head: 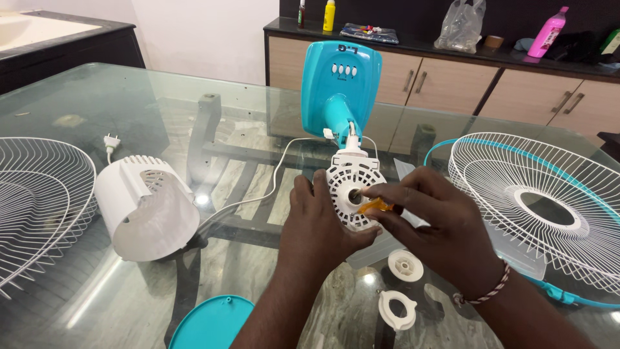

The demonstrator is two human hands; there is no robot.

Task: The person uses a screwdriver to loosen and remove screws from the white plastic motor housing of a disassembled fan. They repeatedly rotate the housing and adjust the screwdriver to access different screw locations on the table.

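Observation:
A dismantled table fan lies on a glass table point(245, 103). Its turquoise stand point(339, 81) lies flat, with the white motor unit point(352, 181) facing me. My left hand point(320, 223) grips the motor unit from the left and below. My right hand point(436, 223) holds a screwdriver with an amber handle point(376, 206), its tip at the motor unit's centre hole. A thread bracelet is on my right wrist.
A white motor cover point(145, 207) and a white wire grille point(39, 207) lie at left. A second grille with a turquoise rim point(549, 207) lies at right. Two white round nuts point(405, 265) point(397, 310) and a turquoise disc point(210, 323) lie near me. A cabinet with bottles stands behind.

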